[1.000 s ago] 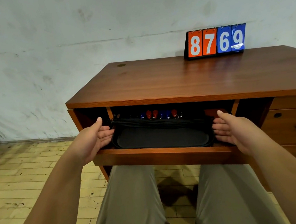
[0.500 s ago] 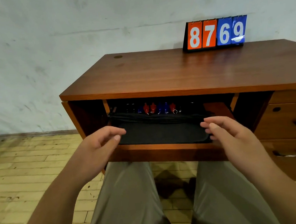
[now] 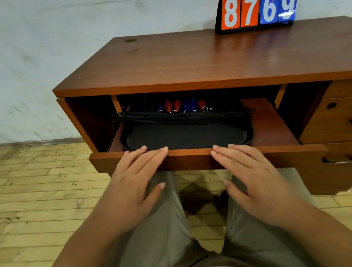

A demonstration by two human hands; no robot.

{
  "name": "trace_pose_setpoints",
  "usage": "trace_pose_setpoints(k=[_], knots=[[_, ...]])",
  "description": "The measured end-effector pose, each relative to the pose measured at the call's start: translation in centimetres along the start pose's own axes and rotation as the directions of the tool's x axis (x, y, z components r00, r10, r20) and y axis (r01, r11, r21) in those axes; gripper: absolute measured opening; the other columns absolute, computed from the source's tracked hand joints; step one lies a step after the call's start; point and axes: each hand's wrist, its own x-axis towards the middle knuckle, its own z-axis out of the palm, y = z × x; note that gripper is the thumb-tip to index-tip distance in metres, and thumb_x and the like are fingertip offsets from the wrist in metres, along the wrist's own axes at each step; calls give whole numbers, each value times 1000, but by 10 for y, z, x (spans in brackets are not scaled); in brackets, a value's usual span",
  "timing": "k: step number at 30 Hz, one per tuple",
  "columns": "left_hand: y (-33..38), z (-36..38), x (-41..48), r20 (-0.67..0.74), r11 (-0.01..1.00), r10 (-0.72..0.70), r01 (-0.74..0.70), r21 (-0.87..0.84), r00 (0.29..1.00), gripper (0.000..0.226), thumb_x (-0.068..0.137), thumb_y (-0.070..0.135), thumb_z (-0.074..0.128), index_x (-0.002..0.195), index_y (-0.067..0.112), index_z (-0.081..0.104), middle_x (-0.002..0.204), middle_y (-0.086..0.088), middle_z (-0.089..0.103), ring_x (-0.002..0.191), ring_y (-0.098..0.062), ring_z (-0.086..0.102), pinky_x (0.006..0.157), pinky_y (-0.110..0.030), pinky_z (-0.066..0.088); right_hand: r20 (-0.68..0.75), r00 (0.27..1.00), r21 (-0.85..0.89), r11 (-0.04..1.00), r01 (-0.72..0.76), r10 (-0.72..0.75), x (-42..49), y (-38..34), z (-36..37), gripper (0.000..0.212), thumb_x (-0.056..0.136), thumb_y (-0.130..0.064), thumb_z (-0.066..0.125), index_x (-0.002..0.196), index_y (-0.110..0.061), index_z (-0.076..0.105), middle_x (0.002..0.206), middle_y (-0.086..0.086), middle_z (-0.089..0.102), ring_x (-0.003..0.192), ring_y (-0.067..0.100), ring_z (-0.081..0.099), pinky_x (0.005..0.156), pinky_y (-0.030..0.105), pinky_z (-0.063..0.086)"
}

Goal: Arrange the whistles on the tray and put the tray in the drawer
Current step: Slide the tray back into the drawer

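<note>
A black tray (image 3: 184,135) lies inside the open wooden drawer (image 3: 275,120) under the desk top. Along its far edge stands a row of red and blue whistles (image 3: 182,106) with black cords bunched in front of them. My left hand (image 3: 137,176) lies flat with straight fingers against the drawer's front panel, fingertips at its top edge. My right hand (image 3: 247,167) lies flat the same way just to the right. Neither hand holds anything.
A flip scoreboard (image 3: 257,6) reading 8769 stands at the back of the brown desk top (image 3: 206,58). Shut drawers with metal handles (image 3: 344,128) fill the desk's right side. My legs are under the drawer, and a whitish wall is behind the desk.
Both hands left the tray's sides, drew back over the drawer's rim, and now lie flat on its front panel. The tray stays inside the drawer.
</note>
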Motion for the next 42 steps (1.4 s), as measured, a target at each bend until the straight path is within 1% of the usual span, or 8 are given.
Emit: trace_pose_setpoints(k=[3,7,14,18,22,25,34,42], knots=[[-8,6,9,-26,999,35,-34,7,999,81,103,44,59,172,43,17,173,28,22,166,-8,7,134,-44,1,-12,1000,-51,999,10,-11,8,5,5,71,106,-38,59,171,-29,31,175,-18,28,163,8,20,135,32,11],[-16,11,30,-41,999,48,-47,20,998,84,106,37,62,174,39,12,178,23,17,169,-15,4,136,-51,5,-24,1000,-110,994,-7,4,25,14,12,78,104,-32,65,173,-26,27,179,-13,23,166,15,18,135,39,7],[-30,18,65,-2,991,50,-49,126,999,94,108,35,60,173,38,-7,179,24,-10,167,-17,-18,132,-44,-6,13,1000,-192,981,20,-18,61,43,18,85,105,-35,63,175,-26,15,182,-10,8,169,18,5,135,41,1],[-34,17,84,38,994,29,-33,107,999,93,109,29,57,172,39,-11,178,25,-17,164,-13,-28,127,-40,-11,3,1000,-209,978,15,-14,76,51,24,87,105,-35,62,175,-24,13,183,-7,7,169,21,3,135,43,3],[-37,16,97,90,997,2,-9,73,996,96,106,17,55,172,37,-12,177,25,-20,163,-13,-31,134,-49,6,-13,1000,-177,984,-6,4,91,58,26,84,105,-32,61,175,-25,15,182,-8,11,169,20,5,134,42,1],[-39,18,106,114,997,-9,1,71,993,100,105,18,58,172,37,-13,177,25,-23,162,-14,-32,135,-53,17,-17,1000,-176,984,-10,7,99,64,28,84,105,-32,60,175,-26,14,182,-8,10,169,20,5,134,40,-1],[-43,18,131,126,996,-44,34,79,991,103,103,19,61,172,38,-14,176,26,-24,162,-15,-31,121,-43,43,-8,1000,-177,984,-24,23,121,78,32,85,104,-32,61,175,-26,14,182,-8,12,168,21,8,133,41,0],[-36,15,141,160,997,-77,72,40,984,100,105,18,62,173,36,-10,174,28,-24,163,-18,-28,120,-36,42,70,996,-168,985,-44,56,133,76,21,82,107,-30,56,175,-26,10,183,-9,6,169,20,4,132,39,-1]])
